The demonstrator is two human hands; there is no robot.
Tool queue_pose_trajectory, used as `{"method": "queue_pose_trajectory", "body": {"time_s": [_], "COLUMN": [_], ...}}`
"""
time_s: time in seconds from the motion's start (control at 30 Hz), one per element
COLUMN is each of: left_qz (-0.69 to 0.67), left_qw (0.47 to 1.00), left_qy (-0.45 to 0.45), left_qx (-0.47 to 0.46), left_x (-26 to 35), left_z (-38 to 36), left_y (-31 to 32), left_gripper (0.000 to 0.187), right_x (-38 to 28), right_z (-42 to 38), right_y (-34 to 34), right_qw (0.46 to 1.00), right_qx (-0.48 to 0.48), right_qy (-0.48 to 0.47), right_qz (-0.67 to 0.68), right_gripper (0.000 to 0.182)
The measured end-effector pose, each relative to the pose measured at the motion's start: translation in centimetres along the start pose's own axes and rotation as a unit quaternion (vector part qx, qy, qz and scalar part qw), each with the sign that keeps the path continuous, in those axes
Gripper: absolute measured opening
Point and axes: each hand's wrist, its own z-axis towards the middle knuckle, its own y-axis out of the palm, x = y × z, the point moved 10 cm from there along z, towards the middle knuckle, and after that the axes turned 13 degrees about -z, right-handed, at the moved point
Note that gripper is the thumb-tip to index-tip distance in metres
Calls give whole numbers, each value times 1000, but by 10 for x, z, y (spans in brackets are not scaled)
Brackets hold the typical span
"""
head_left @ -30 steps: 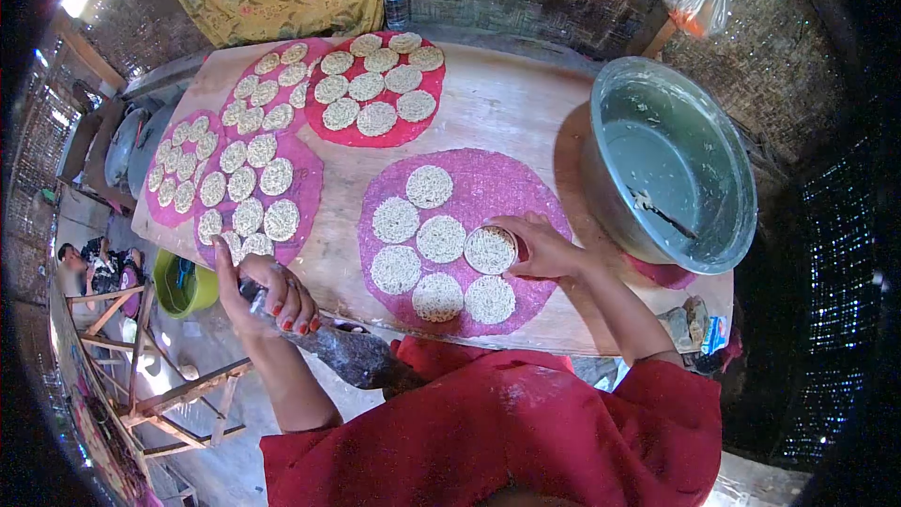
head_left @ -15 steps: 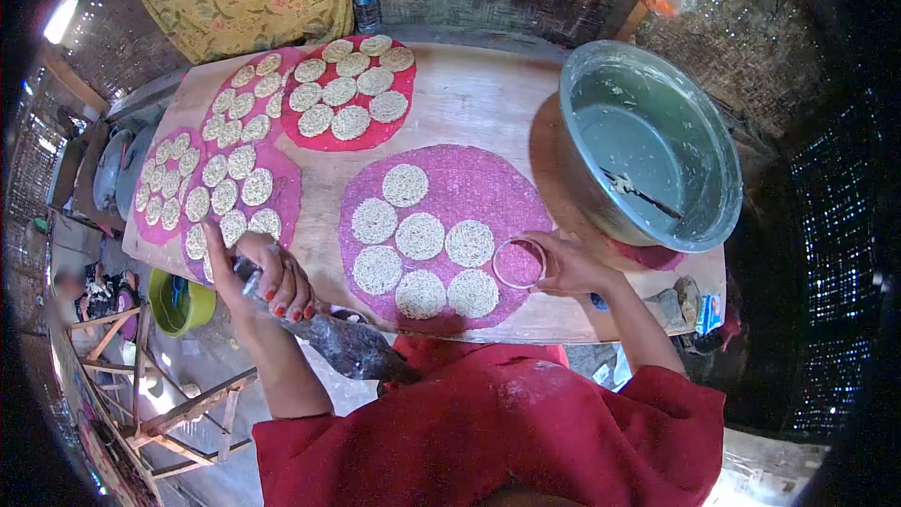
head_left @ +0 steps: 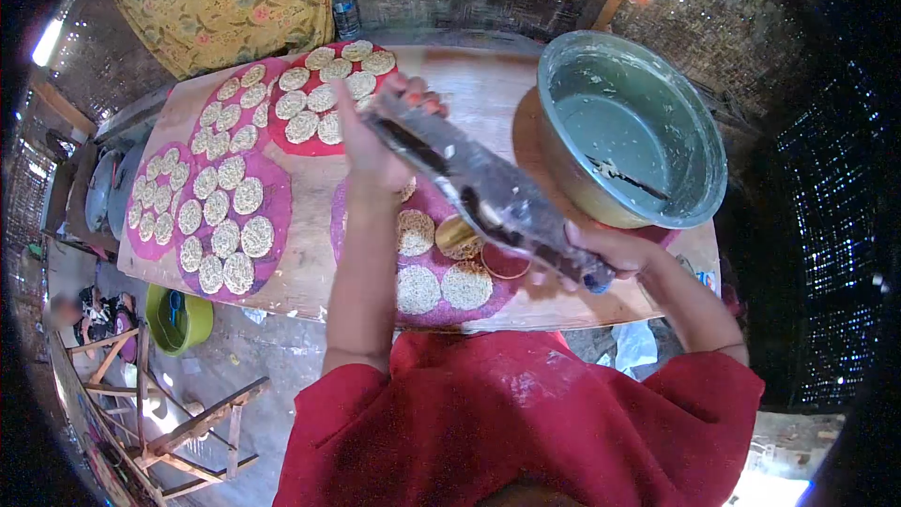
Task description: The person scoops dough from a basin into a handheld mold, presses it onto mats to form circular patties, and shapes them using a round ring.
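A long dark plastic bag [head_left: 497, 188], smeared with white, stretches slantwise between my hands above the table. My left hand [head_left: 375, 145] grips its upper left end. Around the lower right end my right hand [head_left: 624, 252] is closed. Beneath the bag, a thin ring [head_left: 505, 263] rests on the purple cloth sheet [head_left: 460, 316], beside flat speckled dough rounds [head_left: 418, 289]. The bag and my left forearm hide part of that sheet and several rounds. One round near the ring [head_left: 458, 238] looks brownish, apparently in shadow.
A large green basin [head_left: 631, 131] with a dark stick in it stands at the right. More pink and red sheets [head_left: 282, 253] bearing dough rounds cover the table's left side. A water bottle [head_left: 345, 11] is at the back; a green tub [head_left: 180, 317] sits on the floor.
My left hand has swung right and up with the plastic bag, which is now stretched out. My right hand has let go of the ring and taken the bag's other end.
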Motion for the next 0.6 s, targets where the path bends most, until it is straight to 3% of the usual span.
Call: {"method": "queue_pose_trajectory", "body": {"time_s": [0.07,0.1,0.17,0.23,0.27,0.37,0.53,0.6], "left_qz": [-23,-33,-46,-30,-31,-58,-49,-84], "left_qw": [995,996,997,989,989,959,953,965], "left_qy": [46,43,41,71,70,100,113,94], "left_qx": [81,68,57,128,128,258,277,229], "left_x": [-14,-19,-29,-33,-35,-35,-26,-29], "left_z": [5,10,11,-2,-9,-32,-28,-17], "left_y": [-27,-45,-89,-129,-134,-163,-177,-182], "left_gripper": [63,61,60,48,48,47,47,48], "right_x": [31,39,39,50,60,90,83,70], "right_z": [-18,-26,-31,-35,-33,-31,-24,-25], "right_y": [-22,-34,-36,-44,-45,-44,-51,-59], "right_qw": [989,978,974,964,964,950,939,933], "right_qx": [70,139,148,164,164,165,223,259], "right_qy": [116,147,167,208,208,264,247,221], "right_qz": [67,52,32,-19,-19,-18,-88,-118], "right_gripper": [71,67,66,67,67,67,62,61]}}
